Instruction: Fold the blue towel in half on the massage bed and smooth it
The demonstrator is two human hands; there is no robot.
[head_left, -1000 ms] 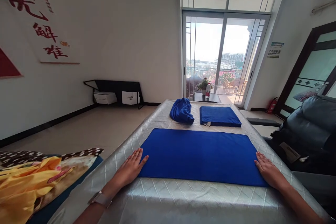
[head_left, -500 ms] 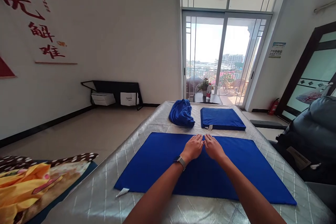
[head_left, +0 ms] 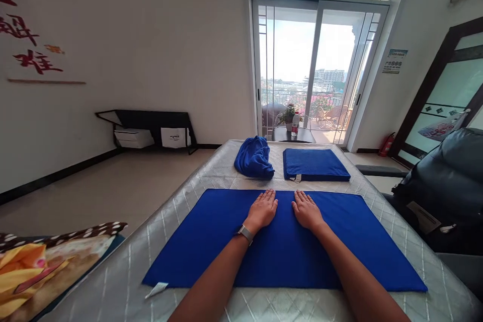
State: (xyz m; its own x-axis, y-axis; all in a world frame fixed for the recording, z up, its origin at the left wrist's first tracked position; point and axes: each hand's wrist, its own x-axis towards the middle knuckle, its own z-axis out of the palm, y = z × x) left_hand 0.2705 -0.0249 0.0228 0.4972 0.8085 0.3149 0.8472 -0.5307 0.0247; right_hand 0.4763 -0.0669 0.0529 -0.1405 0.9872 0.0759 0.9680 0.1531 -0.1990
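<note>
A blue towel (head_left: 287, 256) lies spread flat across the silver quilted table cover, its white tag at the near left corner. My left hand (head_left: 263, 210) rests palm down on it near the far edge, fingers stretched out, with a watch on the wrist. To its right, my right hand (head_left: 306, 210) also lies flat on the cloth, and a gap of blue shows between the two. Beyond the far edge sit a crumpled blue towel (head_left: 254, 158) and a neat stack of folded blue towels (head_left: 316, 164) with a small white tag.
The silver quilted cover (head_left: 181, 226) extends around the towel. A patterned yellow and brown blanket (head_left: 56, 271) is at lower left. At the right is a dark padded chair (head_left: 439, 186). A small dark table (head_left: 293, 135) with a bottle and plant stands by the sliding glass door.
My hands, close together before, have moved apart over the towel, the left one leftward. The view has shifted slightly to the right and down.
</note>
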